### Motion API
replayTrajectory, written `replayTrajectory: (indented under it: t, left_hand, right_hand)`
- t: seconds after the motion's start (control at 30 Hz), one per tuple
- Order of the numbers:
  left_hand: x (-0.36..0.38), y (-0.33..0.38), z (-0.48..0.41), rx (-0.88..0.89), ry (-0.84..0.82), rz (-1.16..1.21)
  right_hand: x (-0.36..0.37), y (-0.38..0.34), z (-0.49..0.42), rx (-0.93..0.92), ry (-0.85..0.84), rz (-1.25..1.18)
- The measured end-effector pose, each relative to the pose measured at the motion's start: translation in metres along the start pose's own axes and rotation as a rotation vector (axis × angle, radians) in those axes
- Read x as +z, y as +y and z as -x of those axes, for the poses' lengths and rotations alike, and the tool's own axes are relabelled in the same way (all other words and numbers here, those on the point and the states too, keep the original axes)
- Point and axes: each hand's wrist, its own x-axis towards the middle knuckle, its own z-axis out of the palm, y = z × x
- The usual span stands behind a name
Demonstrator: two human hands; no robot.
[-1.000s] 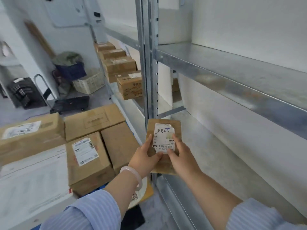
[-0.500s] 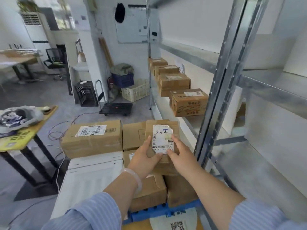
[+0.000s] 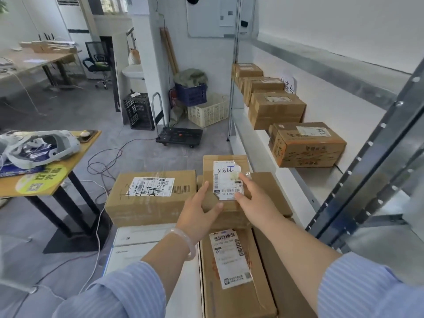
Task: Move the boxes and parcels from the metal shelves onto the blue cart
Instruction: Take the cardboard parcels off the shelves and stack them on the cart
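A small brown box (image 3: 223, 167) with a white label sits on top of the boxes stacked on the cart. My left hand (image 3: 198, 208) grips its near left corner and my right hand (image 3: 251, 196) presses on its near right side, over the label. Below it lie a large labelled box (image 3: 149, 198), a white flat parcel (image 3: 137, 246) and a long labelled box (image 3: 236, 271). The cart itself is hidden under the load. Several brown boxes (image 3: 305, 144) remain on the metal shelf (image 3: 305, 180) to the right.
A yellow-topped table (image 3: 57, 171) with a headset stands at the left, with cables on the floor beside it. A black platform trolley (image 3: 179, 134), crates and a basket stand ahead. The shelf's grey upright (image 3: 367, 161) rises close on the right.
I have turned left from the empty shelf toward the cart, carrying the small box in both hands. It has gone from in front of the shelf to on top of the stacked boxes.
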Motion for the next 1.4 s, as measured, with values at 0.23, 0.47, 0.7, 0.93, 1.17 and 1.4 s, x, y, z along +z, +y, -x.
replayTrajectory:
  t: [0.23,0.47,0.7,0.93,1.17,1.4]
  left_hand:
    - [-0.002,-0.006,-0.025,0.005,0.111,-0.308]
    - [0.009,-0.017,-0.030,-0.055,0.111,-0.575]
    - [0.017,-0.021,-0.027,-0.042,0.144,-0.576]
    - [0.016,-0.018,-0.029,-0.076,0.107,-0.587]
    - [0.013,-0.016,-0.028,-0.072,0.077,-0.613]
    - [0.007,-0.005,-0.025,-0.055,0.060,-0.614]
  right_hand:
    - [0.009,0.004,-0.043,-0.010,-0.076,0.006]
    - [0.017,0.014,-0.060,0.009,-0.152,0.011]
    - [0.021,0.024,-0.061,0.003,-0.160,-0.001]
    - [0.021,0.024,-0.065,-0.003,-0.150,0.013]
    - [0.020,0.022,-0.064,-0.023,-0.129,0.070]
    - [0.005,0.021,-0.040,-0.116,-0.114,0.181]
